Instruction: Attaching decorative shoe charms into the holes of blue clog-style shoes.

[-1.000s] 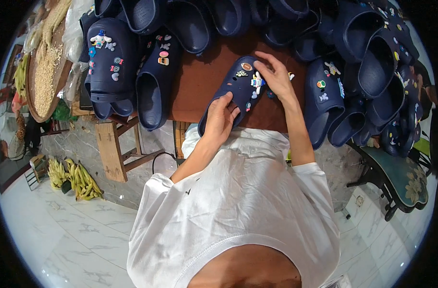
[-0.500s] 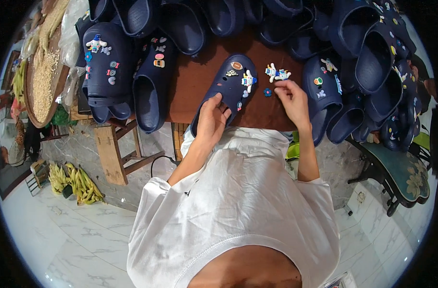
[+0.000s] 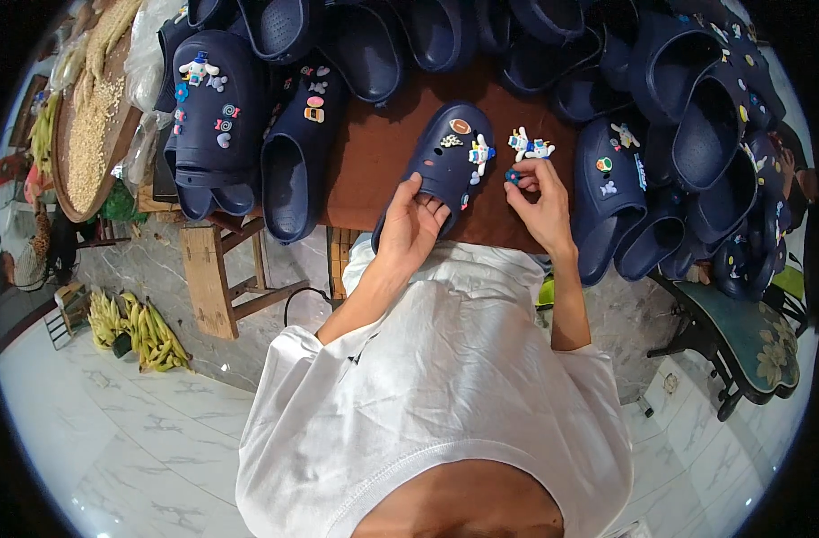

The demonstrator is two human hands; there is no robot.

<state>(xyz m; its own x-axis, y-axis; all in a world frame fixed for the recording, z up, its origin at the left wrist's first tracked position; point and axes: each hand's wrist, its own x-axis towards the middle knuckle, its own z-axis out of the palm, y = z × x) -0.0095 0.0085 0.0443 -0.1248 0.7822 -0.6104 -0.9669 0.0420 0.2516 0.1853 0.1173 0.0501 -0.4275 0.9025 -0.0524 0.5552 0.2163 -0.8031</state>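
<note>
**Right hand moves in onto a flower charm beside a navy clog**

The right hand [image 3: 542,202] has shifted inward and slightly down since half a second ago, its fingertips now at a small blue flower charm [image 3: 512,177]; the left hand [image 3: 409,224] keeps its place on the navy clog [image 3: 432,148]. At far left, pale kernels [image 3: 91,161] lie in a brown, curved-edged tray [image 3: 113,152], next to crinkled clear plastic [image 3: 147,67]. Matte navy clogs dotted with glossy charms [image 3: 203,148] stand at the left of the reddish-brown worktop [image 3: 369,170]. The left forearm slants up from the lower edge; the hand's grip is closed on the navy clog at its opening, thumb on top, fingers curled inside. That clog, smooth and round-toed, lies tilted, toe away from the person, at the worktop's middle. To its right lie raised white figure charms [image 3: 528,145]. Just below them, the right hand bends leftward from a nearly upright forearm, thumb and forefinger pinching the flower charm. More clogs [image 3: 598,229], several leaning together, crowd the right side.
</note>
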